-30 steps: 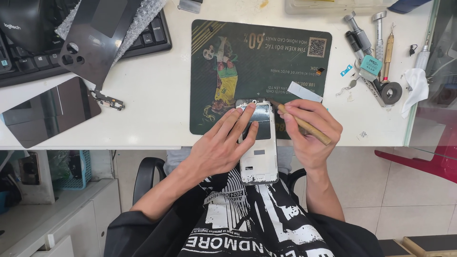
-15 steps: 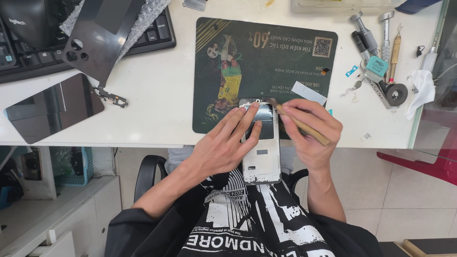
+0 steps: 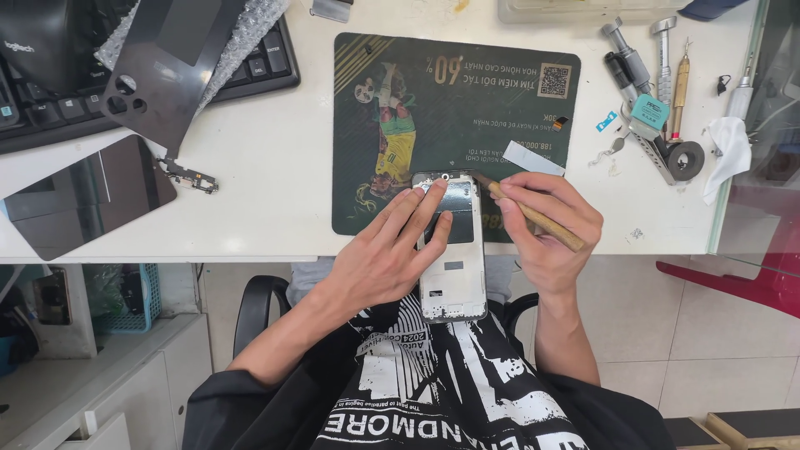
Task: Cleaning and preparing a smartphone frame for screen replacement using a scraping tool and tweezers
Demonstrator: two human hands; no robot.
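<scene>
Head view, looking straight down on a seated person at a white tabletop [image 3: 275,208]. An opened phone [image 3: 452,250], its back removed and inner frame showing, lies lengthwise over the near edge of the tabletop, its top end resting on a dark printed mat [image 3: 454,125] and its lower end hanging out above the person's lap. This overhang appears to bring the work close to the body while the mat gives the upper end a soft, non-slip seat.

The left hand [image 3: 392,254] lies flat with fingers spread and extended, pressing on the left side and upper part of the phone; it grips nothing, and seems to serve as a clamp that holds the phone steady. The right hand [image 3: 546,225] is curled closed around a wooden stick [image 3: 533,215], held like a pen, its tip at the phone's upper right corner, towards 12 o'clock from the phone's middle. The slant suggests a prying or scraping angle along the edge.

At 10 o'clock from the phone lie a dark back cover [image 3: 171,71] with camera holes, resting partly on a keyboard [image 3: 83,104], and a dark glass panel [image 3: 83,196], laid apart from the work. At 2 o'clock, screwdrivers [image 3: 646,58] are grouped within the right hand's reach.
</scene>
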